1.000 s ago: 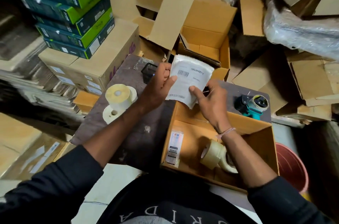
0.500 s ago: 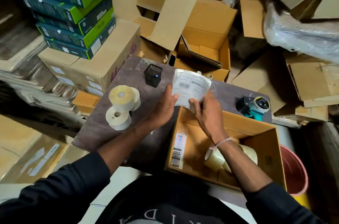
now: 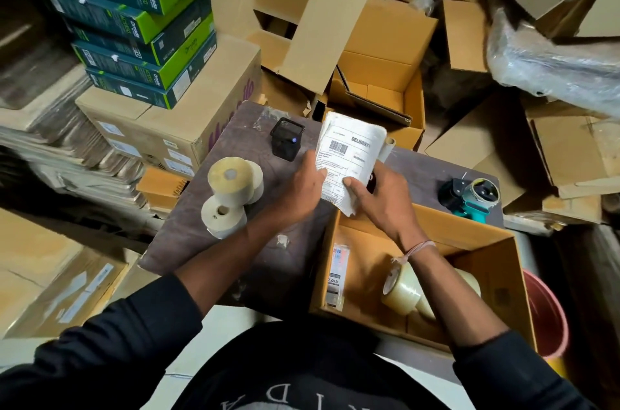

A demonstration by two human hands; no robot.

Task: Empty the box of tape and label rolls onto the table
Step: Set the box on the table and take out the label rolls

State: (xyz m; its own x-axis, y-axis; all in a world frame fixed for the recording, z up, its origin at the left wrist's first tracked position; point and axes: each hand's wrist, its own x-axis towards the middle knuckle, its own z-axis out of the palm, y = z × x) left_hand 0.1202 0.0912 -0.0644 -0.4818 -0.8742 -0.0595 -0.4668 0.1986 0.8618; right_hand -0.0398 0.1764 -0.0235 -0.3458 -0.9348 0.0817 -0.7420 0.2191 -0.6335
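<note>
Both hands, left [image 3: 299, 189] and right [image 3: 380, 199], pinch a white label pack [image 3: 349, 156] above the table [image 3: 214, 228], just past the box's [image 3: 496, 262] far-left corner. Bare table lies near the left forearm. Clear tape rolls [image 3: 401, 292] remain inside the box; cream label rolls [image 3: 231, 191] stand by the table's left edge.

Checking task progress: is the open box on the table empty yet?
Not empty. The box still holds clear tape rolls on its floor, partly behind the right forearm.

Dark table [image 3: 235, 235], label rolls [image 3: 231, 194], black cube [image 3: 287, 138], tape dispenser [image 3: 471, 196], open box [image 3: 496, 262]
</note>
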